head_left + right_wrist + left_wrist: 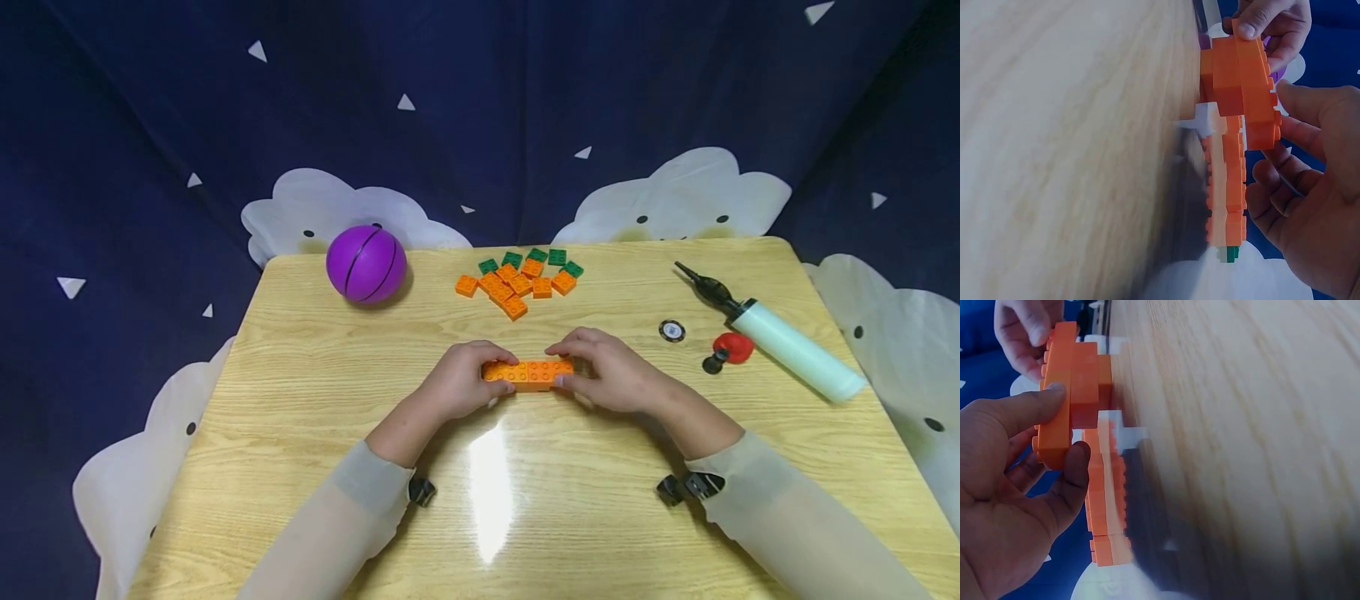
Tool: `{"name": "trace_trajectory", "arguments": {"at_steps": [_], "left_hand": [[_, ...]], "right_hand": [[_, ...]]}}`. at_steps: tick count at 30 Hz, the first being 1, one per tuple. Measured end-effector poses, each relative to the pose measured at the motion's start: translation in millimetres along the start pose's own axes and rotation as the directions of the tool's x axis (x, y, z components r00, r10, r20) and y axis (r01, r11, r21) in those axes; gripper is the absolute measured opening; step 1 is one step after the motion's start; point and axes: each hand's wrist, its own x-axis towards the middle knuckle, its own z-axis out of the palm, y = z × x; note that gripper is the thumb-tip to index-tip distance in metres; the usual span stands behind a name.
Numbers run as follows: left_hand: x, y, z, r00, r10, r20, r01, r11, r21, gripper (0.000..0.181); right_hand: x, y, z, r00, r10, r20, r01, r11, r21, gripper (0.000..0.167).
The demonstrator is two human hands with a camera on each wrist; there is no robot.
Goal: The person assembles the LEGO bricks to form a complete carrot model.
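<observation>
An orange block assembly (534,385) stands in the middle of the table, a long studded top layer over narrower layers, as the left wrist view shows (1085,378). My left hand (467,380) pinches its left end; in the left wrist view that hand (1019,469) has thumb and fingers on the top layer. At the right end is my right hand (611,372), thumb and fingers curved around the top layer (1257,94). Seen from the right wrist, this hand (1316,169) has its fingertips at the near end of that layer.
Loose orange bricks (514,307) and green bricks (557,257) lie behind the assembly. A purple ball (366,264) sits at the back left. On the right are a pump (798,350), a red object (738,347) with a black piece (715,362), and a round chip (672,331).
</observation>
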Motion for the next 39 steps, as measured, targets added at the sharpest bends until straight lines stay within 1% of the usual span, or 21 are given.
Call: {"name": "trace_trajectory", "arguments": {"at_steps": [8, 11, 19, 27, 31, 34, 36, 39], "left_hand": [[0.5, 0.9, -1.0, 1.0, -0.002, 0.001, 0.002, 1.0, -0.003, 0.031], [0.8, 1.0, -1.1, 1.0, 0.002, 0.004, -0.002, 1.0, 0.001, 0.031], [0.5, 1.2, -0.3, 1.0, 0.0, 0.003, 0.0, 1.0, 0.002, 0.032], [-0.5, 3.1, -1.1, 1.0, -0.011, -0.001, 0.011, 1.0, -0.013, 0.033], [-0.5, 3.1, -0.9, 1.0, -0.015, -0.003, 0.015, 1.0, -0.017, 0.032], [-0.4, 2.6, -0.5, 1.0, -0.015, -0.003, 0.015, 1.0, -0.023, 0.032], [-0.3, 2.1, -0.4, 1.0, -0.012, -0.003, 0.012, 1.0, -0.024, 0.032], [0.2, 1.5, -0.2, 1.0, -0.008, -0.004, 0.008, 1.0, -0.021, 0.032]], "right_hand": [[13.7, 1, -4, 0.999, -0.007, -0.031, 0.009, 0.999, 0.042, 0.038], [20.5, 4, -4, 0.999, 0.015, -0.041, -0.013, 0.999, 0.047, 0.037], [39.3, 20, -6, 0.991, 0.095, -0.089, -0.094, 0.995, 0.019, 0.036], [55.4, 38, -9, 0.976, 0.146, -0.163, -0.149, 0.989, -0.006, 0.041], [63.1, 46, -9, 0.961, 0.201, -0.191, -0.209, 0.977, -0.026, 0.045], [69.0, 51, -9, 0.949, 0.239, -0.206, -0.25, 0.968, -0.029, 0.043], [72.6, 55, -10, 0.942, 0.257, -0.215, -0.269, 0.963, -0.026, 0.043], [77.8, 60, -12, 0.937, 0.267, -0.224, -0.281, 0.959, -0.032, 0.046]]}}
